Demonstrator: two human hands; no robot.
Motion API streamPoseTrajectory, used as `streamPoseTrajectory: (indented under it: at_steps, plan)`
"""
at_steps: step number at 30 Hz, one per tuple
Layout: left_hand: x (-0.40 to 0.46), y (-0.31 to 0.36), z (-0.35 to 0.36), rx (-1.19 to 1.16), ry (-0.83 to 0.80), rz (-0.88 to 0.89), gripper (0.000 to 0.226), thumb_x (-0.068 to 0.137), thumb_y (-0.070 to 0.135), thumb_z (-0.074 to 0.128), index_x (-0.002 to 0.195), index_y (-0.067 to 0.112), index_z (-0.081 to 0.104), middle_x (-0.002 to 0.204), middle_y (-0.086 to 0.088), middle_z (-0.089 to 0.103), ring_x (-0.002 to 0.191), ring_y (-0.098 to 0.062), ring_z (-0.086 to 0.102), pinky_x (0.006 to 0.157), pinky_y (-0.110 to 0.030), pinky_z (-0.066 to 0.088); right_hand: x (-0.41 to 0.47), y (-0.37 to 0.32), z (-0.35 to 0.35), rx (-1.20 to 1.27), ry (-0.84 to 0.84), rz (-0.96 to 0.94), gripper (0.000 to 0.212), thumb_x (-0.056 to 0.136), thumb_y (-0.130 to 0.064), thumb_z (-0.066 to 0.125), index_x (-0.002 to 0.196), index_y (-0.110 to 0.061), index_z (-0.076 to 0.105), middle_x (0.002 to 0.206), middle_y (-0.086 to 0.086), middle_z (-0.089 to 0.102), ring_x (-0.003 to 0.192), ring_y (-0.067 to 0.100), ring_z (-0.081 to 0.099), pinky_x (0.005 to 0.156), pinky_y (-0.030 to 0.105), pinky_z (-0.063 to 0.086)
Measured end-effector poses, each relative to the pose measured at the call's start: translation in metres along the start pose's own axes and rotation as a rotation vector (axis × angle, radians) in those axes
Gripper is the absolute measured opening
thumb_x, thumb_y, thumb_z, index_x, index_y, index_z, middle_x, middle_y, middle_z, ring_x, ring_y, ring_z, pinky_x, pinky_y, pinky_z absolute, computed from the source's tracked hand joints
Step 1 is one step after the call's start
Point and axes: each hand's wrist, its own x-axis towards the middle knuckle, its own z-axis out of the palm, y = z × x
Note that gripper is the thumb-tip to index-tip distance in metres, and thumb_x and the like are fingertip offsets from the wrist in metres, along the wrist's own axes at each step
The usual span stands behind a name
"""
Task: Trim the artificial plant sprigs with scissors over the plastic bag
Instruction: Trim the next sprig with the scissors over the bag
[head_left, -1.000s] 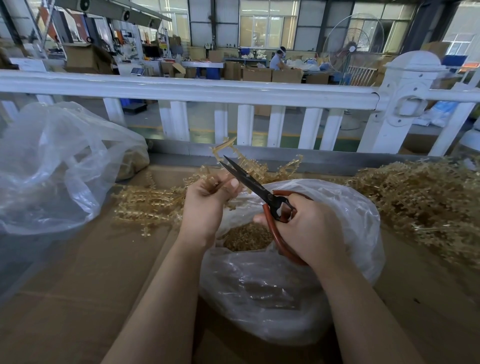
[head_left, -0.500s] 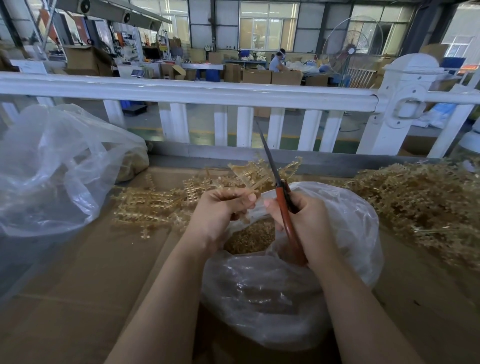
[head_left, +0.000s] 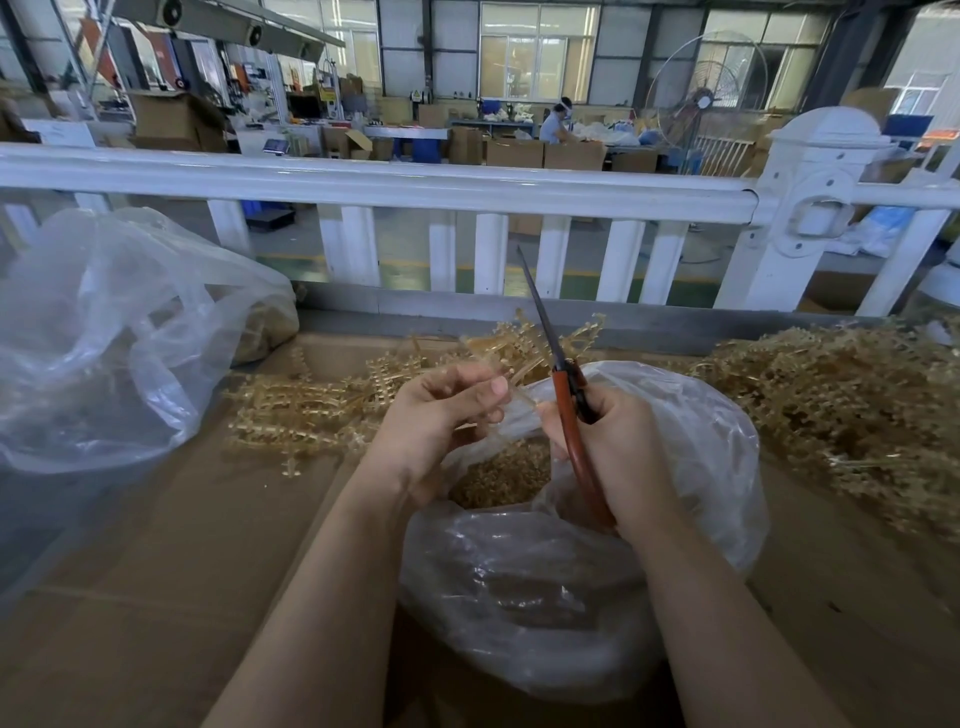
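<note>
Bag (head_left: 582, 587) open, gold trimmings (head_left: 501, 475) inside. Right hand (head_left: 618, 457) grips scissors (head_left: 566, 395), blades together, pointing up and away. Left hand (head_left: 441, 415) pinches sprig (head_left: 524, 348).

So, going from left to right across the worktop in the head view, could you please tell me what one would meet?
Big clear bag → loose gold sprigs → left hand pinching a sprig → scissors in the right hand → large sprig pile.
</note>
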Motion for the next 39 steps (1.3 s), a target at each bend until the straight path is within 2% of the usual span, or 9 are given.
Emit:
streamPoseTrajectory:
  at_steps: [6,8,10,14,18,23,27,34,39]
  plan:
    - [0.003,-0.003,-0.001,-0.07,0.109,0.012,0.001,0.083,0.003,0.071,0.084,0.002,0.071,0.066,-0.005,0.067,0.055,-0.011,0.057,0.051,-0.02,0.05,0.001,0.004,0.002,-0.024,-0.023,-0.008,0.021,0.087,-0.031,0.075,0.07,-0.024,0.067,0.063,-0.013,0.069,0.058,0.0,0.065,0.049,0.008,0.044]
    - [0.003,-0.003,-0.001,-0.065,0.159,0.044,0.008,0.084,0.003,0.071,0.076,0.006,0.074,0.066,-0.006,0.066,0.055,-0.011,0.058,0.052,-0.02,0.05,0.0,0.004,0.001,-0.054,-0.016,-0.028,0.019,0.083,-0.043,0.076,0.074,-0.029,0.067,0.068,-0.021,0.069,0.065,-0.003,0.066,0.051,0.008,0.045]
    - [0.004,-0.003,-0.003,-0.031,0.224,0.08,0.015,0.084,0.007,0.073,0.07,0.012,0.075,0.066,-0.005,0.067,0.056,-0.01,0.059,0.055,-0.02,0.051,-0.001,0.004,-0.002,-0.103,-0.008,-0.053,0.028,0.076,-0.06,0.074,0.076,-0.033,0.067,0.073,-0.024,0.069,0.07,-0.003,0.066,0.055,0.012,0.048]
    - [0.006,-0.004,-0.004,-0.02,0.296,0.142,0.006,0.084,0.009,0.074,0.078,0.01,0.074,0.065,-0.002,0.066,0.058,-0.009,0.058,0.056,-0.018,0.05,-0.004,0.002,-0.004,-0.192,-0.067,-0.102,0.048,0.06,-0.084,0.06,0.078,-0.039,0.065,0.077,-0.03,0.067,0.074,-0.007,0.063,0.06,0.02,0.046]
    - [0.007,-0.004,-0.005,-0.033,0.274,0.184,0.011,0.085,0.009,0.072,0.075,0.012,0.071,0.066,-0.002,0.061,0.061,-0.011,0.051,0.059,-0.02,0.048,-0.004,0.007,-0.007,-0.334,-0.123,-0.122,0.041,0.067,-0.08,0.064,0.087,-0.045,0.061,0.08,-0.033,0.064,0.076,-0.007,0.061,0.063,0.017,0.043]
    - [0.007,-0.002,-0.006,-0.025,0.202,0.218,0.027,0.088,0.004,0.067,0.065,0.017,0.07,0.067,-0.004,0.057,0.056,-0.009,0.046,0.055,-0.019,0.045,-0.002,0.014,-0.01,-0.476,-0.128,-0.172,0.058,0.069,-0.084,0.06,0.11,-0.042,0.063,0.085,-0.026,0.062,0.081,-0.007,0.055,0.064,0.014,0.039]
    - [0.007,-0.002,-0.006,0.038,0.159,0.23,0.04,0.091,0.0,0.061,0.058,0.021,0.068,0.077,-0.003,0.063,0.058,-0.009,0.041,0.058,-0.02,0.039,-0.002,0.014,-0.011,-0.55,-0.126,-0.205,0.059,0.071,-0.086,0.055,0.109,-0.041,0.06,0.084,-0.025,0.061,0.077,-0.008,0.052,0.061,0.011,0.034]
    - [0.003,-0.003,-0.007,0.025,0.065,0.207,0.023,0.089,0.001,0.062,0.074,0.013,0.075,0.073,-0.002,0.069,0.06,-0.005,0.058,0.056,-0.016,0.047,-0.002,0.013,-0.011,-0.623,-0.089,-0.239,0.055,0.072,-0.087,0.051,0.1,-0.041,0.058,0.078,-0.025,0.059,0.072,-0.007,0.051,0.06,0.011,0.034]
    - [0.003,-0.003,-0.007,-0.125,0.04,0.155,0.006,0.087,0.0,0.062,0.082,-0.003,0.063,0.062,-0.001,0.068,0.054,-0.008,0.063,0.051,-0.019,0.052,-0.003,0.01,-0.01,-0.66,-0.064,-0.254,0.066,0.068,-0.092,0.042,0.093,-0.034,0.06,0.074,-0.022,0.059,0.069,-0.005,0.052,0.058,0.011,0.036]
